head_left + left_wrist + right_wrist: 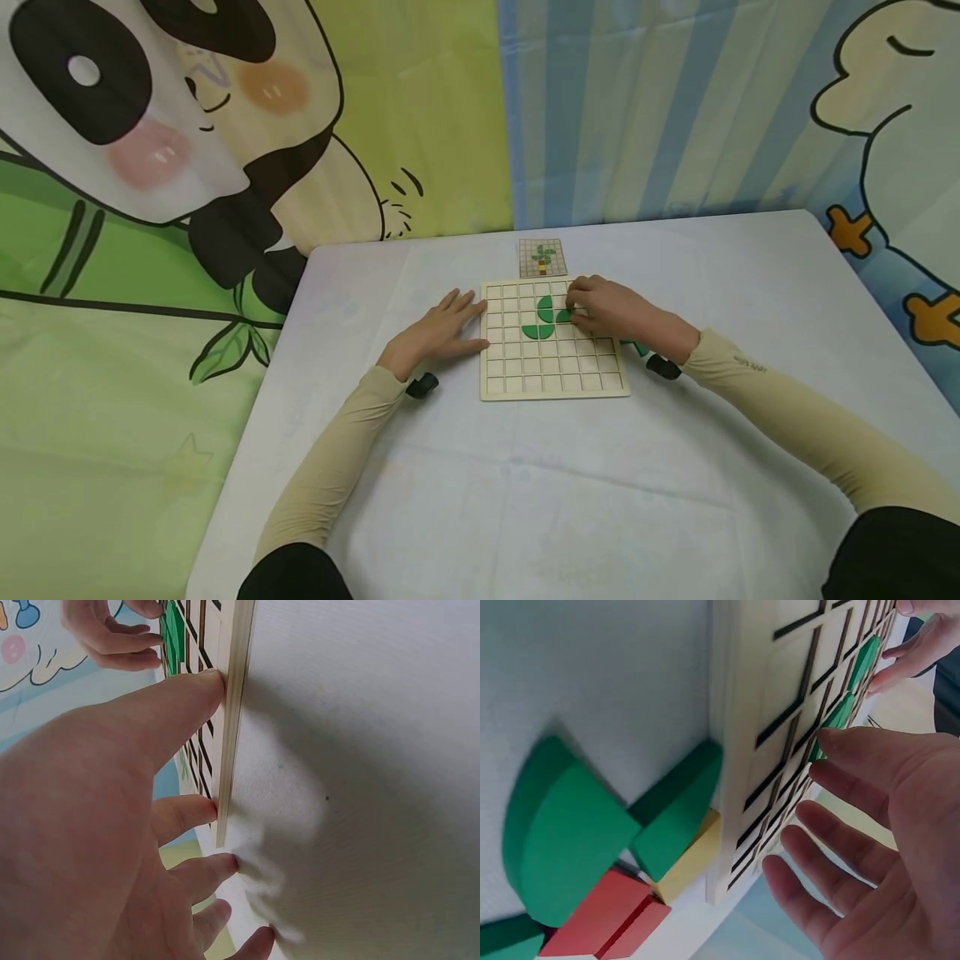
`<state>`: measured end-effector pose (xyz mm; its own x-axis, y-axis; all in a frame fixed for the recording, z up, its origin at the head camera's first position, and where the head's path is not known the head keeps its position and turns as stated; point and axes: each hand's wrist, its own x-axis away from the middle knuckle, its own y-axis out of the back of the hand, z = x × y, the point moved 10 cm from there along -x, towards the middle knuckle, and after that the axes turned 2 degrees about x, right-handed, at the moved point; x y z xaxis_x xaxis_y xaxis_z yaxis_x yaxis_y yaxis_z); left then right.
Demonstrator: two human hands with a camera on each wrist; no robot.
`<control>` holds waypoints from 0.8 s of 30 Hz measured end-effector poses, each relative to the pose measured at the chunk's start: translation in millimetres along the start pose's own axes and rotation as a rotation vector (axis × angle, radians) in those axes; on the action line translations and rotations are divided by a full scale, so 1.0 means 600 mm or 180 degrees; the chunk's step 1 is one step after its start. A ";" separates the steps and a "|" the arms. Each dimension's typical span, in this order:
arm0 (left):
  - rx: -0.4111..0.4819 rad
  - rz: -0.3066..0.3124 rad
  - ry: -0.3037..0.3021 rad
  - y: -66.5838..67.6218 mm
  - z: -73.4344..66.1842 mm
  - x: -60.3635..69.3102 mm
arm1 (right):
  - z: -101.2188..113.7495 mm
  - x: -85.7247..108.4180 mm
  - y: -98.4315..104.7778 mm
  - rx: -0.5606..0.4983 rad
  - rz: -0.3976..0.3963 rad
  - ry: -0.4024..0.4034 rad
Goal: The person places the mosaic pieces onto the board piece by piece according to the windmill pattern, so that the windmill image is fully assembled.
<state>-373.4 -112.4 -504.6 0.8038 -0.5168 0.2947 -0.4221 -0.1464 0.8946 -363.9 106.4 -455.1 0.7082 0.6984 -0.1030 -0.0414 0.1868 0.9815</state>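
At brd (525, 375) edge: L hand (442, 327)

Seemingly a play corner, or a set dressed as one: a yellow-green printed backdrop (431, 108) with a cartoon panda (82, 71) and a blue-striped printed backdrop (637, 108) with an orange-footed cartoon figure (915, 158) border a white-covered tabletop (540, 500) bearing a pale square wooden grid board (531, 367).
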 end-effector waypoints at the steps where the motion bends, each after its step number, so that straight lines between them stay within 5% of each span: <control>1: -0.0005 -0.0001 -0.0002 0.000 0.000 0.000 | 0.001 0.001 0.001 0.0006 -0.0036 0.0030; 7: -0.0013 -0.0005 0.0008 0.003 0.000 0.000 | -0.002 0.006 0.009 -0.0106 -0.0065 0.0046; 14: -0.0063 0.0010 -0.0011 0.001 -0.003 -0.002 | -0.048 0.033 0.031 -0.0604 0.0115 -0.0614; 24: -0.0087 0.0021 -0.0006 0.003 -0.006 0.000 | -0.098 0.123 0.055 -0.0705 0.0308 -0.1098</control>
<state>-372.8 -109.7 -502.0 0.8003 -0.5192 0.2999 -0.4157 -0.1201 0.9015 -354.6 204.9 -440.0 0.8865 0.4548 0.0850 -0.2433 0.3021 0.9217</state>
